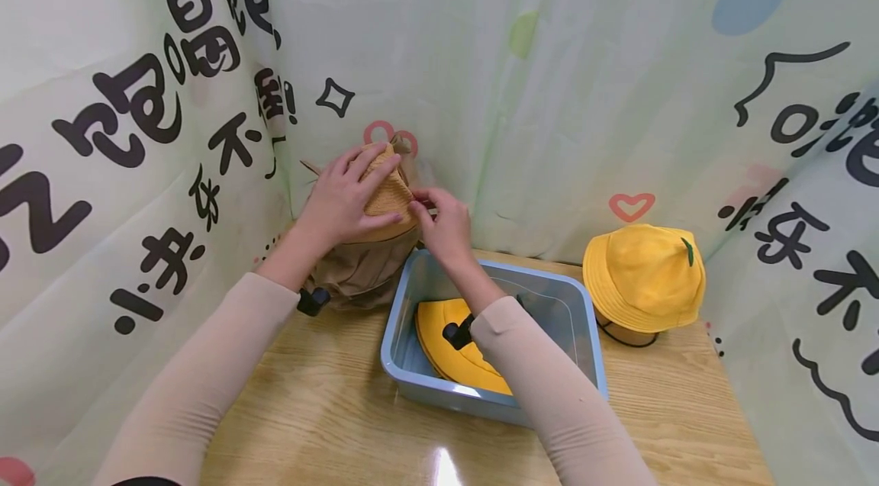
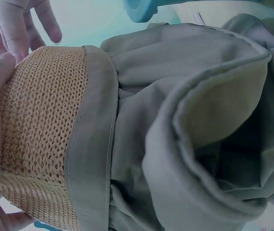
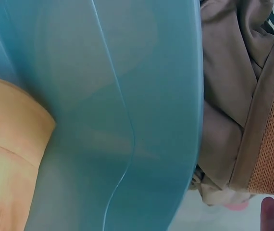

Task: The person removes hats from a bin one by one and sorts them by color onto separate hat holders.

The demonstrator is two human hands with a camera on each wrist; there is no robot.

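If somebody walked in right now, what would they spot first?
Probably the bright yellow hat with a little green leaf shape, at the right in the head view. Next might come the folded yellow hat, lying inside the blue bin in the middle. Then the brown cloth piece to the left, with the left hand spread over its woven top and the right hand at its edge.

I log the head view as bright and evenly lit, with white glare on the wooden table [image 1: 323, 394] and a smaller glint on the rim of the blue box [image 1: 467, 391]. Both wrist feeds reach me cooler in tint (the left hazy, with deep shadow inside the brown cloth [image 2: 175, 163]).
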